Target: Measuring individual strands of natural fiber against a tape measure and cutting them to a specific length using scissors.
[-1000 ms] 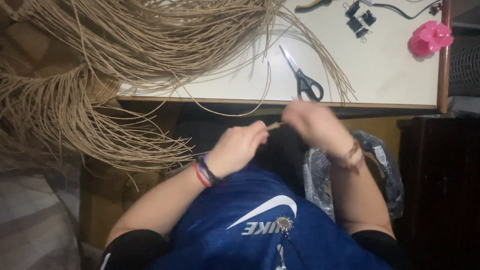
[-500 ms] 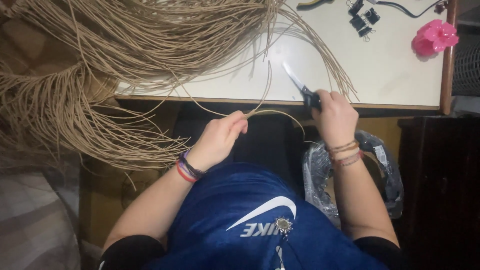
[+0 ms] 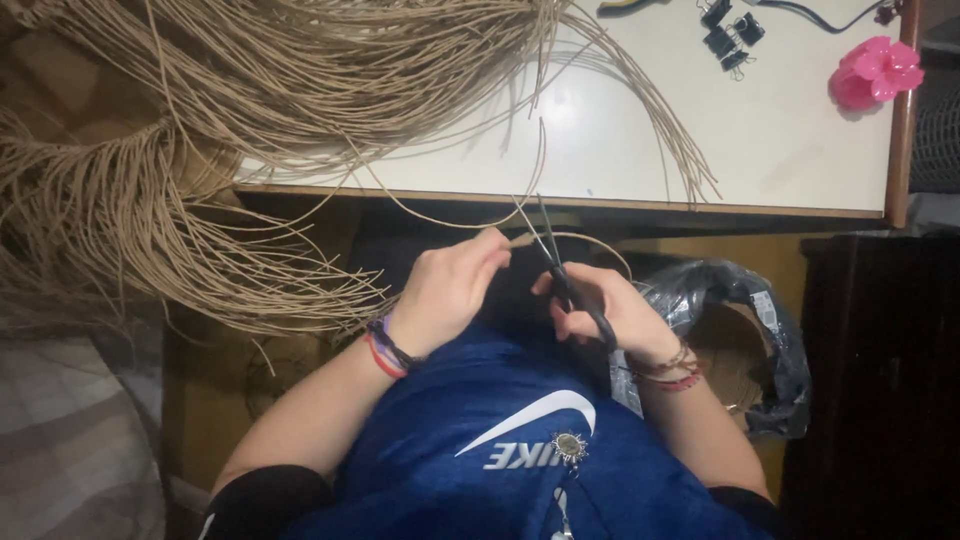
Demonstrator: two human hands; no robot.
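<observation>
Both hands now meet low in front of the person's chest, where half a second ago the right hand (image 3: 610, 310) was up at the near edge of the table (image 3: 760, 140), closing on the scissors (image 3: 560, 268) that lay there. The scissors have left the table; the right hand's fingers are through the black handles and the blades stand slightly parted, pointing away toward the table edge. The left hand (image 3: 450, 285) pinches one tan cord (image 3: 570, 238) between thumb and fingertips, and that strand loops right, across the blades, so the cord is now at the cutting point rather than merely held. The big bundle of cords (image 3: 300, 80) stays spread over the far left of the table, with the binder clips (image 3: 728, 35) and the pink flower-shaped piece (image 3: 872, 70) unmoved at far right. A plastic-lined bin (image 3: 740, 330) sits just right of the hands.
</observation>
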